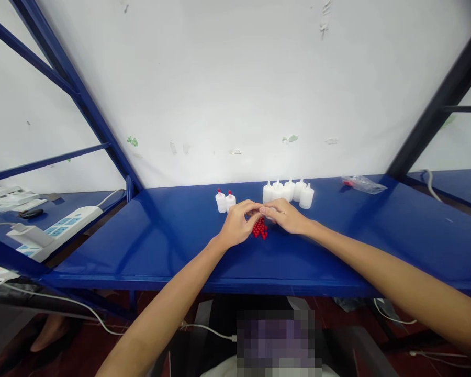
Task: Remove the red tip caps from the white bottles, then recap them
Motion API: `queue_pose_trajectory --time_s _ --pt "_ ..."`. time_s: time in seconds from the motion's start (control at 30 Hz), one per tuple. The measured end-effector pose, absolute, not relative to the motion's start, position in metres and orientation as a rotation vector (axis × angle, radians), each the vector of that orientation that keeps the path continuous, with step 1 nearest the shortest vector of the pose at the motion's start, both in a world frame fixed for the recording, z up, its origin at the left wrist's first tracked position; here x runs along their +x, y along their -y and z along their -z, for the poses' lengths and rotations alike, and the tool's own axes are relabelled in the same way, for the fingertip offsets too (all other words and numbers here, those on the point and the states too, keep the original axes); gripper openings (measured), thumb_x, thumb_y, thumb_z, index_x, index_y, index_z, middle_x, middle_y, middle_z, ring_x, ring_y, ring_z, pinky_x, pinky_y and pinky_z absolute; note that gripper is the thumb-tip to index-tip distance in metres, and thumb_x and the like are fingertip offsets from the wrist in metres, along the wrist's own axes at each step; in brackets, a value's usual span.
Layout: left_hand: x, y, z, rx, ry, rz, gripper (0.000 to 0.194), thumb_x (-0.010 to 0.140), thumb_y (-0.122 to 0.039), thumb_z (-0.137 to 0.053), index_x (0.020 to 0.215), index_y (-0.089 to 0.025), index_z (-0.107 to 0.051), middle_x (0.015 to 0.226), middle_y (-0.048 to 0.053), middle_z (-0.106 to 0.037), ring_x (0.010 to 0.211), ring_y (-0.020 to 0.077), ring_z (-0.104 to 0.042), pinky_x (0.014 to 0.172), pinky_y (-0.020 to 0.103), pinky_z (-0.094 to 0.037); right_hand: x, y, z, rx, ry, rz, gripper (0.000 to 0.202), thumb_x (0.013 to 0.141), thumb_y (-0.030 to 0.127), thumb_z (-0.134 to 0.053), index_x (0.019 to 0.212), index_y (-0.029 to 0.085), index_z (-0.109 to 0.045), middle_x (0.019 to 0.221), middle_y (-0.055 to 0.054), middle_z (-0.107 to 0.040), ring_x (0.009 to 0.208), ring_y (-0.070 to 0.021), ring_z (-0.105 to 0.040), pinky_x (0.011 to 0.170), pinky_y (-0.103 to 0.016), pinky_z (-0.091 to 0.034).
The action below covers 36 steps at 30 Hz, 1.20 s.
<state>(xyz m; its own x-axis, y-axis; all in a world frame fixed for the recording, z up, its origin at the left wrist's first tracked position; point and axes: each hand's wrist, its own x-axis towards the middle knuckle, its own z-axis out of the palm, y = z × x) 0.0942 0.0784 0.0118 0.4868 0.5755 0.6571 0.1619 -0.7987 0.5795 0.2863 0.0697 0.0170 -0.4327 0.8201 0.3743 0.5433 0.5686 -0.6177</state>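
Several small red caps (pixel 260 229) lie in a pile on the blue table, just below my hands. My left hand (pixel 241 222) and my right hand (pixel 284 213) meet above the pile with their fingertips pinched together. Whatever is between the fingers is mostly hidden; a bit of white shows under my right hand. Two white bottles with red tips (pixel 221 202) stand behind my left hand. Behind my right hand is a group of several white bottles (pixel 306 197) with bare white nozzles, upright.
A clear plastic bag (pixel 363 184) with something red inside lies at the back right of the blue table (pixel 172 230). At the left, a power strip (pixel 68 225) rests beside the blue frame post (pixel 86 104). A white wall stands behind.
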Motion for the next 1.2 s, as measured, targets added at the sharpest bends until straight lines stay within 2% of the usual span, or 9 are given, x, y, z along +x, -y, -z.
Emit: queue_pose_trajectory --time_s 0.13,0.3,0.43,0.6,0.8,0.97,1.1,1.2 --pt "0.095 -0.078 -0.009 2.239 -0.604 -1.236 0.015 0.093 -0.023 -0.057 0.1 -0.016 -0.069 0.092 0.007 -0.068 0.081 0.0157 -0.064 0.073 0.027 -0.054 0.283 -0.071 -0.015 -1.051 2.131 -0.555 0.057 0.095 0.062 -0.035 0.06 0.018 -0.045 0.056 0.003 -0.039 0.054 -0.0115 -0.036 0.054 -0.027 -0.026" --pt "0.097 -0.085 -0.007 2.128 -0.644 -1.285 0.013 0.092 -0.023 -0.058 0.097 -0.015 -0.067 0.093 0.007 -0.068 0.081 0.0146 -0.063 0.074 0.027 -0.054 0.282 -0.073 -0.01 -1.084 2.052 -0.531 0.053 0.095 0.06 -0.036 0.064 0.019 -0.048 0.057 0.002 -0.046 0.055 -0.013 -0.044 0.056 -0.026 -0.032" --pt "0.085 -0.098 -0.005 1.981 -0.796 -1.347 0.013 0.089 -0.023 -0.059 0.096 -0.014 -0.065 0.093 0.006 -0.069 0.074 0.0132 -0.064 0.067 0.025 -0.054 0.288 -0.074 -0.007 -1.141 1.853 -0.607 0.051 0.097 0.054 -0.03 0.074 0.018 -0.058 0.061 -0.001 -0.054 0.057 -0.0156 -0.053 0.059 -0.028 -0.04" --pt "0.063 -0.111 -0.002 2.428 -1.06 -1.147 0.014 0.088 -0.014 -0.056 0.089 -0.016 -0.069 0.085 0.004 -0.07 0.074 0.0153 -0.064 0.074 0.029 -0.052 0.295 -0.072 -0.011 -1.137 1.826 -0.576 0.044 0.095 0.05 -0.04 0.074 0.017 -0.062 0.08 -0.004 -0.062 0.064 -0.0164 -0.057 0.07 -0.031 -0.044" --pt "0.057 -0.12 0.0 2.539 -1.2 -1.114 0.019 0.087 -0.009 -0.052 0.088 -0.015 -0.07 0.087 0.008 -0.071 0.08 0.0203 -0.065 0.081 0.035 -0.051 0.294 -0.071 -0.012 -1.151 1.909 -0.564 0.051 0.096 0.053 -0.034 0.066 0.019 -0.057 0.066 -0.003 -0.06 0.068 -0.0185 -0.055 0.07 -0.032 -0.04" --pt "0.057 -0.122 0.002 2.505 -1.256 -1.164 0.017 0.087 -0.011 -0.055 0.089 -0.015 -0.072 0.086 0.008 -0.073 0.08 0.0204 -0.067 0.082 0.035 -0.052 0.295 -0.072 -0.006 -1.204 1.892 -0.569 0.051 0.097 0.056 -0.035 0.066 0.019 -0.051 0.062 -0.001 -0.061 0.063 -0.0165 -0.056 0.068 -0.03 -0.04" --pt "0.057 -0.119 0.0 2.451 -1.274 -1.24 0.02 0.088 -0.012 -0.058 0.103 -0.014 -0.07 0.087 0.007 -0.073 0.076 0.0183 -0.067 0.081 0.034 -0.054 0.295 -0.073 -0.004 -1.213 1.911 -0.579 0.047 0.097 0.056 -0.036 0.073 0.02 -0.053 0.059 0.001 -0.057 0.058 -0.0158 -0.055 0.062 -0.028 -0.038" --pt "0.064 -0.11 -0.004 2.401 -1.143 -1.399 0.019 0.09 -0.017 -0.059 0.105 -0.017 -0.07 0.093 0.006 -0.073 0.078 0.0158 -0.067 0.078 0.031 -0.056 0.294 -0.072 -0.006 -1.181 1.94 -0.618 0.045 0.097 0.056 -0.036 0.082 0.019 -0.058 0.061 0.002 -0.057 0.059 -0.0159 -0.055 0.061 -0.028 -0.038"
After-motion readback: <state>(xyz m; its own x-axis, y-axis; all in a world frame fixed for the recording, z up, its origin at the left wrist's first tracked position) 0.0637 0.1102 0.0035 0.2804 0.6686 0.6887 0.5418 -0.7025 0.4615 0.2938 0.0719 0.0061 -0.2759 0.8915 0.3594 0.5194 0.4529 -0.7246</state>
